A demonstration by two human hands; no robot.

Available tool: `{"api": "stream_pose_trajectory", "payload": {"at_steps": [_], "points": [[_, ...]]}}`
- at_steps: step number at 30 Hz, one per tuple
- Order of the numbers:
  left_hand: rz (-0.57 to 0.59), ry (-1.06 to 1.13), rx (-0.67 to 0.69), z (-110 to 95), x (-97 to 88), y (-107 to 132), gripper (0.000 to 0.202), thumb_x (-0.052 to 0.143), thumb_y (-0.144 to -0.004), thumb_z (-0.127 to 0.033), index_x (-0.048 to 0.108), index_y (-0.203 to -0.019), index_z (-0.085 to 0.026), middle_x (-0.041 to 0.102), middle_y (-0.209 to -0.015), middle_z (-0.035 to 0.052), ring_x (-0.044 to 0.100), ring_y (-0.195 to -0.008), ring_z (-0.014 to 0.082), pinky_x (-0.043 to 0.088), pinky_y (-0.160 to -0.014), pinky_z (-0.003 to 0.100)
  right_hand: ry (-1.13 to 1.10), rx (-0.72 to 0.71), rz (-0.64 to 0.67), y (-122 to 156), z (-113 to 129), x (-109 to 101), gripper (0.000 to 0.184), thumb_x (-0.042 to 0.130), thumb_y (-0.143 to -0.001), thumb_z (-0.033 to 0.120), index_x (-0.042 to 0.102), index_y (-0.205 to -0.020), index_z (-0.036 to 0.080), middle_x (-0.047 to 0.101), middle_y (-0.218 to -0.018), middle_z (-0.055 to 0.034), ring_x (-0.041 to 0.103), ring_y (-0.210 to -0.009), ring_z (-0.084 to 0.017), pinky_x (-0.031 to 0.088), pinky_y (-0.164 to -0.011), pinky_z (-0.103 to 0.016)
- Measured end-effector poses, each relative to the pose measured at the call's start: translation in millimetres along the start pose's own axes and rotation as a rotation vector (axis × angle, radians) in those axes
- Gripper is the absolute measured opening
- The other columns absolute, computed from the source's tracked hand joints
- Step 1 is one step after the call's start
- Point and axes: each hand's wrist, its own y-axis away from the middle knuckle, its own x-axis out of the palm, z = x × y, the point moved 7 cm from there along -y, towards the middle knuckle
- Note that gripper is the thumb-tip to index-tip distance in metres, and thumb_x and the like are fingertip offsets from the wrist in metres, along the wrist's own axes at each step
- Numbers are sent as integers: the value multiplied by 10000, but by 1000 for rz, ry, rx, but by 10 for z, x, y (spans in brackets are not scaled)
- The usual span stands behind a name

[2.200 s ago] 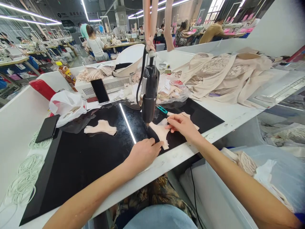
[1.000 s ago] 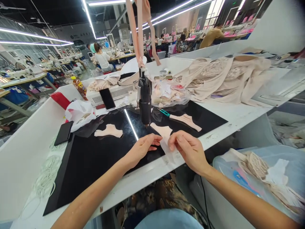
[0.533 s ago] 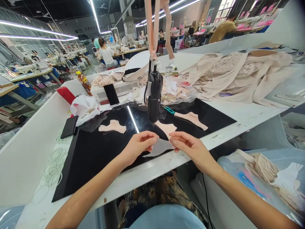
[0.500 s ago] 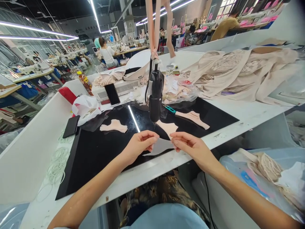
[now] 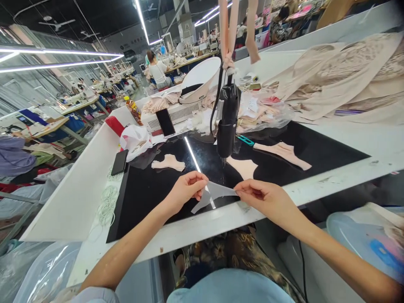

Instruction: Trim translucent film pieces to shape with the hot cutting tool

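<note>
My left hand (image 5: 186,191) pinches one end of a thin, see-through white fabric piece (image 5: 217,192). At its other end, my right hand (image 5: 260,193) grips the tip between thumb and fingers, so the piece spans the gap just above the black mat (image 5: 142,198). A black handheld tool (image 5: 227,122) hangs nose down behind my hands, tied to pink fabric strips (image 5: 229,33). Beneath its tip lies a beige fabric piece (image 5: 244,168). Another beige piece (image 5: 168,163) rests to the left, and a longer one (image 5: 285,153) to the right.
Teal-handled snips (image 5: 245,140) lie by the right-hand piece. A phone (image 5: 165,122) leans on a white vented box (image 5: 186,113); a second dark phone (image 5: 120,162) lies on the left edge near pale cord coils (image 5: 107,206). Beige garments (image 5: 344,80) are heaped at right. People work farther back.
My hands have moved apart, stretching the sheer piece wider, and its lower tail now hangs by my left hand. The view has turned left.
</note>
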Motion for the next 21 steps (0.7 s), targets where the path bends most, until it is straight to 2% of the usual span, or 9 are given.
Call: {"api": "stream_pose_trajectory", "payload": {"at_steps": [3, 6, 10, 12, 15, 18, 21], "points": [[-20, -78, 4, 71, -86, -64, 266, 694, -819, -415, 636, -901, -168, 527, -597, -61, 461, -481, 58, 414, -457, 170, 96, -61, 73, -13, 17, 145, 199, 591, -871, 363, 749, -866, 244, 705, -713, -1, 585, -607, -138, 442, -552, -260], [-47, -177, 37, 137, -151, -156, 238, 684, -823, -391, 643, -884, -164, 511, -581, -65, 425, -444, 55, 356, -411, 168, 253, -142, 70, -30, 32, 272, 174, 558, -905, 283, 729, -911, 255, 737, -837, -3, 639, -725, -158, 482, -644, -282], [-122, -301, 100, 157, -249, -197, 241, 643, -865, -379, 651, -982, -168, 555, -682, -49, 427, -446, 54, 344, -419, 186, 489, -290, 16, -35, 57, 385, 208, 514, -965, 288, 710, -1022, 244, 749, -973, -40, 687, -907, -219, 524, -780, -343], [-192, -365, 151, 107, -316, -149, 219, 610, -899, -353, 649, -1028, -181, 596, -789, -26, 471, -518, 64, 392, -491, 200, 590, -363, -30, -23, 69, 393, 255, 505, -982, 310, 691, -1138, 234, 735, -1046, -69, 688, -911, -232, 527, -768, -356], [-266, -467, 251, -3, -361, -22, 131, 598, -922, -283, 669, -997, -203, 616, -922, -1, 541, -732, 103, 455, -697, 229, 666, -463, -79, 4, 109, 402, 305, 476, -1004, 310, 663, -1224, 214, 708, -1061, -101, 672, -878, -232, 512, -706, -357], [-174, -689, 391, -64, -222, 73, 139, 568, -962, -252, 688, -1024, -220, 632, -985, 16, 579, -881, 147, 468, -847, 282, 687, -555, -53, 31, 189, 483, 281, 460, -1012, 270, 719, -1099, 204, 705, -944, -101, 642, -805, -223, 491, -686, -359], [-63, -959, 533, -14, -61, 106, 174, 544, -992, -238, 687, -1091, -226, 658, -1096, 43, 603, -1030, 196, 481, -947, 350, 713, -580, -27, 34, 257, 532, 256, 490, -1002, 245, 744, -996, 217, 693, -836, -72, 624, -756, -198, 485, -691, -339]]}}
